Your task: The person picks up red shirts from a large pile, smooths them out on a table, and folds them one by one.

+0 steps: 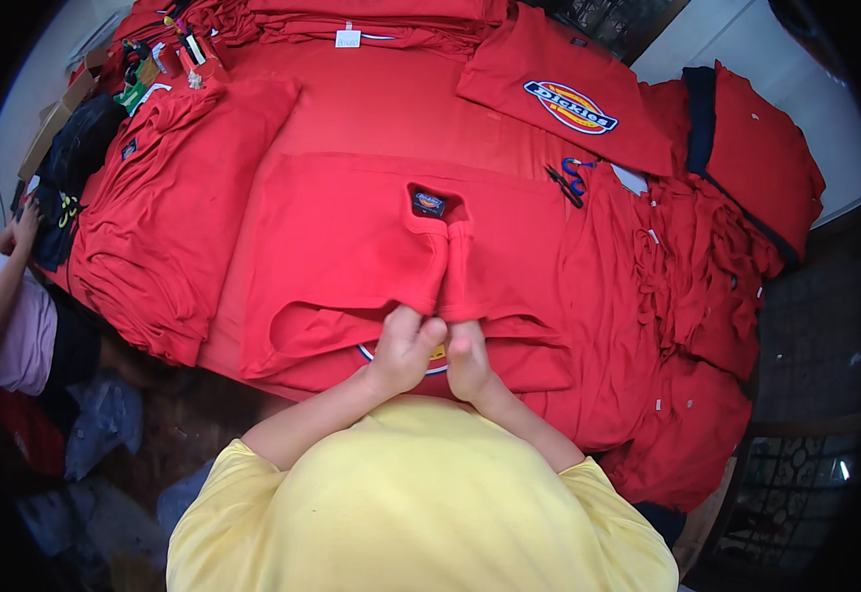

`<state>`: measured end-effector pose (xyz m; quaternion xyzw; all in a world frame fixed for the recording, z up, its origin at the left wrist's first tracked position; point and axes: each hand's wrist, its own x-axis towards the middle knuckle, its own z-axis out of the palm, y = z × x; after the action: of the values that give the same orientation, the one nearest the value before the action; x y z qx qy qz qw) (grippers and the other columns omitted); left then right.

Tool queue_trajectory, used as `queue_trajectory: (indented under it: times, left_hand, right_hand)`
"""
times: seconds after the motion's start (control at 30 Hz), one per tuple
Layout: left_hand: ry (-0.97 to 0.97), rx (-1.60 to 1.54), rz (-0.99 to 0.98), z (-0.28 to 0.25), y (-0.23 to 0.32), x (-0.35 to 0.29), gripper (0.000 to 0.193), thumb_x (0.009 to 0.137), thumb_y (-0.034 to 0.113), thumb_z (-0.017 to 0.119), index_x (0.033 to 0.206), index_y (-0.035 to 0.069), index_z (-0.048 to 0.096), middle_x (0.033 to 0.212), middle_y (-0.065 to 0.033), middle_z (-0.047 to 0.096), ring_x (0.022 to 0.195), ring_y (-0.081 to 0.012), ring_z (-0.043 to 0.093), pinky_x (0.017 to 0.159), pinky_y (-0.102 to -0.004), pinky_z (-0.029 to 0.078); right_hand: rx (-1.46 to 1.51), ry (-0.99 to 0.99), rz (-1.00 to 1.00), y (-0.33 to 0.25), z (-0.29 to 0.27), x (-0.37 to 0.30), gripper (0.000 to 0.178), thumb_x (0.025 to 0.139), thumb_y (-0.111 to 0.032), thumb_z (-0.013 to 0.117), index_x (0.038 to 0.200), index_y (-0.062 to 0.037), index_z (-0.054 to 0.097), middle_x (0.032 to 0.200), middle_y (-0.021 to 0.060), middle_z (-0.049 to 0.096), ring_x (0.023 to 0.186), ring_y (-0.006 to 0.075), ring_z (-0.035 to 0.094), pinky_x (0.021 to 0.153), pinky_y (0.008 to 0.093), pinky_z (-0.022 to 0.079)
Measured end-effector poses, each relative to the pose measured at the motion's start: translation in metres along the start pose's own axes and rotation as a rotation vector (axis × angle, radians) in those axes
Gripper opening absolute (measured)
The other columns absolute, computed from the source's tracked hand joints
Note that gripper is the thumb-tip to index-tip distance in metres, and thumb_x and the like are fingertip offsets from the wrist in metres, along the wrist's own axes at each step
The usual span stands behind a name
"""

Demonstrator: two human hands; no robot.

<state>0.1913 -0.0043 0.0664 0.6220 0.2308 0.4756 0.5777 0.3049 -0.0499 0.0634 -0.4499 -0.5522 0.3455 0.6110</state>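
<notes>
While my left hand (403,347) and right hand (466,353) pinch the red shirt (351,247) together at 6 o'clock, I think the folding is half done; the collar end at 12 o'clock lies flat.

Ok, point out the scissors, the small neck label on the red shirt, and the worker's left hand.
scissors (570,180), head view, on the handles.
neck label (429,203), head view, label's middle.
left hand (406,347), head view, back of the hand.
</notes>
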Motion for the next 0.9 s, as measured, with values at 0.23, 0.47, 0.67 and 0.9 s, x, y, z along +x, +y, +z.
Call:
queue_trajectory:
  times: [0.23,0.47,0.67,0.9]
  left_hand:
    - [0.195,-0.372,-0.249,0.000,0.001,0.009,0.039,0.103,0.030,0.046,0.116,-0.005,0.060,0.090,0.0029,0.058,0.080,-0.0037,0.047,0.074,-0.0202,0.040]
    - [0.121,-0.509,-0.382,-0.013,0.000,-0.009,0.036,0.103,0.029,0.044,0.116,-0.002,0.057,0.106,-0.0052,0.063,0.094,-0.0080,0.058,0.086,-0.0250,0.046]
    - [0.109,-0.752,-0.345,-0.058,0.030,-0.003,0.041,0.102,0.032,0.045,0.127,-0.001,0.050,0.116,-0.0102,0.062,0.111,-0.0190,0.060,0.097,-0.0342,0.046]
    - [0.296,-0.673,-0.492,-0.125,0.036,-0.041,0.029,0.090,0.012,0.063,0.116,0.002,0.055,0.120,-0.0110,0.061,0.109,-0.0202,0.060,0.097,-0.0356,0.046]
  right_hand:
    - [0.580,0.325,0.338,-0.006,0.000,0.065,0.017,0.096,-0.018,0.058,0.093,-0.0026,0.065,0.096,0.0056,0.067,0.093,0.0131,0.062,0.086,0.0295,0.047]
    - [0.744,0.223,0.369,0.001,-0.027,0.065,0.016,0.095,-0.012,0.058,0.107,-0.0020,0.062,0.111,0.0099,0.066,0.107,0.0230,0.061,0.099,0.0403,0.045]
    - [0.857,-0.004,0.387,0.012,-0.128,0.027,0.046,0.097,-0.041,0.050,0.115,-0.0003,0.060,0.118,0.0125,0.064,0.110,0.0265,0.060,0.100,0.0437,0.043]
    - [0.666,0.078,0.596,-0.023,-0.180,-0.032,0.030,0.093,-0.015,0.060,0.116,0.0044,0.060,0.109,0.0108,0.067,0.102,0.0229,0.064,0.094,0.0377,0.047]
